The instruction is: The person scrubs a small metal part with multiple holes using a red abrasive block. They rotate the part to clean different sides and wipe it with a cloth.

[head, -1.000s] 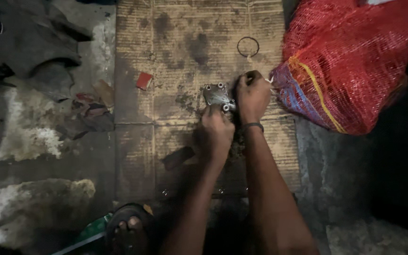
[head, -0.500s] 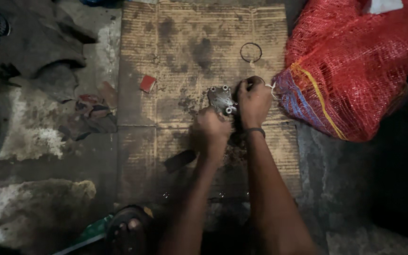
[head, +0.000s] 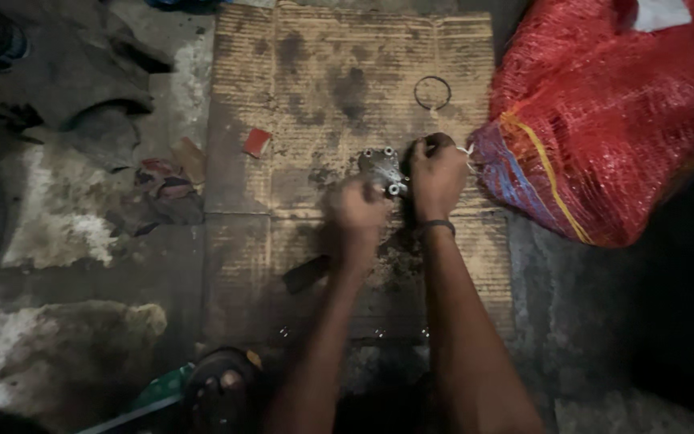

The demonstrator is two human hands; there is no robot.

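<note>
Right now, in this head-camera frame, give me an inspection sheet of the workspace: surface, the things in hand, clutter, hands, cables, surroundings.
Surface: stained, flattened cardboard sheet on a grimy concrete floor.
Things in hand: small grey metal part with round bolt holes, on the cardboard between both hands.
Clutter: thin wire ring, small red piece, dark flat piece, scraps of rag.
Hands: left hand blurred, at the part's near edge; right hand clenched at its right side, band on wrist. What the fists hold cannot be told.
Cables: nothing seen.
Surroundings: red mesh sack at right, touching the cardboard edge; foot in a sandal at bottom.
</note>
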